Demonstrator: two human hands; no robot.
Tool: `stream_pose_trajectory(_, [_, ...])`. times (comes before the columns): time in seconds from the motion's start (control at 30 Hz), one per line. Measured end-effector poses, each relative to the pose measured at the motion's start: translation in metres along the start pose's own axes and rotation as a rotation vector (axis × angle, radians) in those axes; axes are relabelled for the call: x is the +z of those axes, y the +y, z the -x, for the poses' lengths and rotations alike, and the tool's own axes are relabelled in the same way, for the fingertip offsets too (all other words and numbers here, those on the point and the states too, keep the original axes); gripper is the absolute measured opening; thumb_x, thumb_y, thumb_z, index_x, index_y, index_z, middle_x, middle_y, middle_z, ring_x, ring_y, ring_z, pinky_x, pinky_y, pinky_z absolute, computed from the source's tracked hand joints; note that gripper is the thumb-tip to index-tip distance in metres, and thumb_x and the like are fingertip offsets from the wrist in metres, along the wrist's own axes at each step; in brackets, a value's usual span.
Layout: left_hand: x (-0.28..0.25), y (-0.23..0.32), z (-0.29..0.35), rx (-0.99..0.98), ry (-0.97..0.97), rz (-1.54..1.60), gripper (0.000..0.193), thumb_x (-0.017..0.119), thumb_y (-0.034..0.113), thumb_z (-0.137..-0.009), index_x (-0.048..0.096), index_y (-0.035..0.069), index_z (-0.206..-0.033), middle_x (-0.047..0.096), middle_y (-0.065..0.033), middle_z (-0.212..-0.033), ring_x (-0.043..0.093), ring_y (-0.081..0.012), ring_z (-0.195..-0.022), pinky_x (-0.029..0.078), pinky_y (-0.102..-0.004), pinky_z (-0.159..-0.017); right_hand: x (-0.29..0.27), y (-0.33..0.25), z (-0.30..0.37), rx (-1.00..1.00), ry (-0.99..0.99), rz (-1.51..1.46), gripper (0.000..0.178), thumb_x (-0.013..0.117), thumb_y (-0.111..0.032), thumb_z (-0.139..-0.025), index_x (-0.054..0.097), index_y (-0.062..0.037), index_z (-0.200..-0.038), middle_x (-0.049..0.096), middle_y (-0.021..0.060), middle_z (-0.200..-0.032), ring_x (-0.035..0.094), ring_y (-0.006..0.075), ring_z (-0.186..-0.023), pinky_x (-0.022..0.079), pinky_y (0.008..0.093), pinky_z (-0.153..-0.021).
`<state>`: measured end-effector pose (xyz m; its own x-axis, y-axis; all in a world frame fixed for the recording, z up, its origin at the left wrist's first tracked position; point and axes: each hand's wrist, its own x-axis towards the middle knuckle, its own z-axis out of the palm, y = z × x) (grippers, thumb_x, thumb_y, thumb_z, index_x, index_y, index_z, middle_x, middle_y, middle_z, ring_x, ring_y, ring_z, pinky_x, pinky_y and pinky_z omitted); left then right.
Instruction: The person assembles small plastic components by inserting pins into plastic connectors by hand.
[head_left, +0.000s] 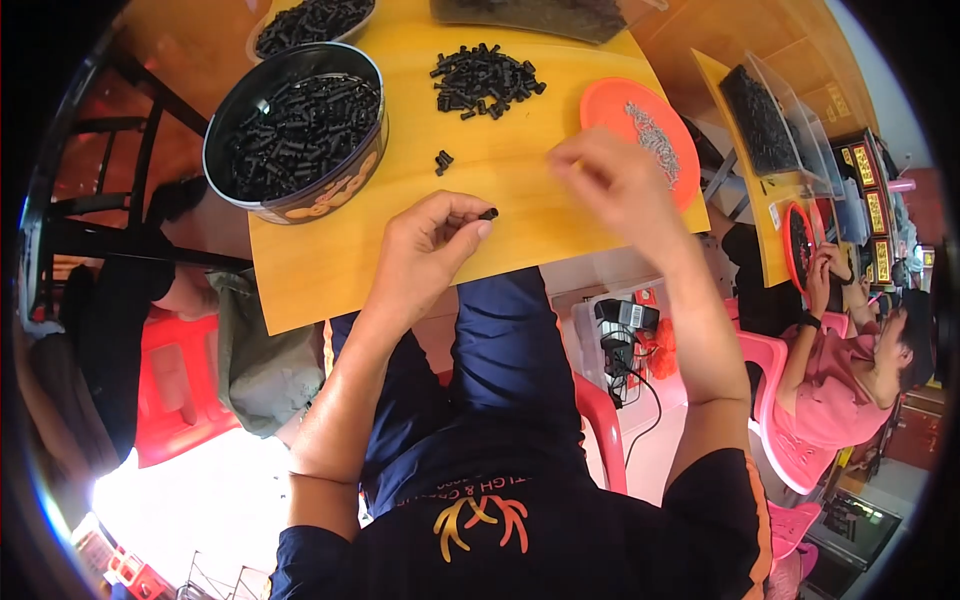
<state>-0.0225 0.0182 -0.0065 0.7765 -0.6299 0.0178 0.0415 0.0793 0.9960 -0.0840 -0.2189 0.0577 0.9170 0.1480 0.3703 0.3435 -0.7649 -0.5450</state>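
Observation:
My left hand (425, 245) is closed over the yellow table near its front edge. Thumb and forefinger pinch a small black cylindrical plastic piece (488, 213). To the right, my right hand (625, 190) is raised beside a red plate (597, 100) and covers part of it. Motion blurs its fingers, so I cannot see whether they hold anything. Small silvery metal pieces (652, 140) lie on the plate. Ahead of my left hand is a tiny group of black pieces (443, 161), with a larger pile of black pieces (487, 82) beyond it.
A round tin (375, 150) full of black pieces stands at the table's left, with another filled container (365, 25) behind it. A clear bin (480, 12) sits at the far edge. At right, a co-worker in pink (835, 385) works at another table (770, 235). A plastic box (590, 325) holds cables below.

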Motion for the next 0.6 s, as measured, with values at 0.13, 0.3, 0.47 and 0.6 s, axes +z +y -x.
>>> stream_pose_trajectory(0.13, [0.001,0.004,0.0,-0.071,0.006,-0.003,0.015,0.069,0.008,-0.093,0.066,0.001,-0.107,0.065,0.0033,-0.094,0.058,-0.0036,-0.085,0.046,-0.0194,-0.075,-0.041,0.049,-0.007,0.46,0.066,0.241,0.021,0.067,-0.02,-0.089,0.07,-0.0016,-0.099,0.072,0.0111,-0.09,0.067,0.0245,-0.078,0.052,0.0361,-0.071])
stream_pose_trajectory(0.3, [-0.002,0.002,0.002,-0.037,0.0,0.005,0.015,0.068,0.008,-0.093,0.066,0.002,-0.107,0.065,0.0037,-0.093,0.057,-0.0032,-0.085,0.045,-0.0197,-0.074,-0.04,0.083,-0.011,0.531,-0.071,0.377,0.023,0.068,-0.021,-0.089,0.07,-0.0011,-0.101,0.073,0.0144,-0.094,0.069,0.0305,-0.085,0.053,0.0394,-0.075])
stream_pose_trajectory(0.47, [-0.002,0.001,0.003,-0.009,0.005,0.05,0.015,0.068,0.007,-0.093,0.066,0.002,-0.107,0.065,0.0038,-0.093,0.058,-0.0036,-0.086,0.046,-0.0202,-0.075,-0.033,0.098,-0.01,0.486,-0.09,0.384,0.019,0.068,-0.015,-0.089,0.068,-0.0004,-0.101,0.07,0.0127,-0.087,0.064,0.0223,-0.078,0.05,0.0335,-0.072])
stream_pose_trajectory(0.6, [-0.003,0.003,0.001,-0.034,0.002,0.109,0.016,0.069,0.007,-0.093,0.065,0.001,-0.107,0.068,0.0,-0.094,0.06,-0.0057,-0.085,0.048,-0.022,-0.075,-0.034,0.095,-0.01,0.449,-0.003,0.325,0.019,0.068,-0.015,-0.086,0.066,-0.0002,-0.097,0.072,0.0115,-0.085,0.069,0.0241,-0.08,0.053,0.0357,-0.072])
